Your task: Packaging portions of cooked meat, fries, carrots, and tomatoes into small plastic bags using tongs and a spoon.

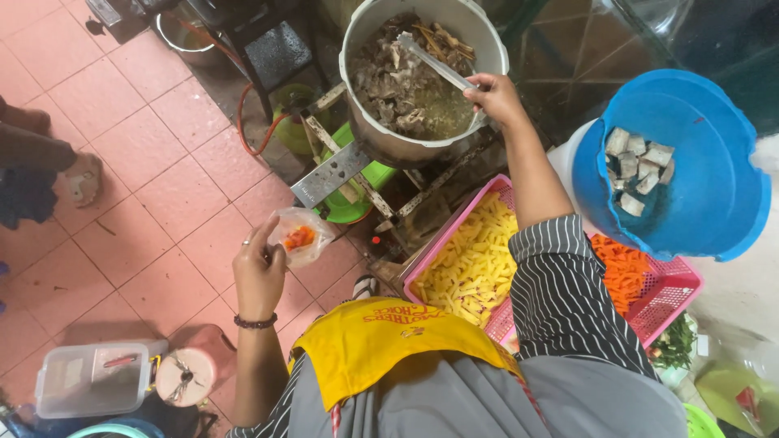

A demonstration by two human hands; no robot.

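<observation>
My right hand [497,97] grips the handle of a metal ladle [434,63] that reaches into a large steel pot [487,36] of meat, bones and broth on a burner stand. My left hand [258,272] is held out over the tiled floor and pinches a small clear plastic bag [299,237] with an orange-red content. A pink basket [677,292] below my right arm holds pale yellow cut sticks and orange carrot sticks.
A blue bowl [714,178] with pale cubes sits right of the pot. Green gas cylinder [292,109] with an orange hose stands under the stove. A clear lidded box [93,380] and a round lid lie at lower left. Another person's foot [77,178] at left.
</observation>
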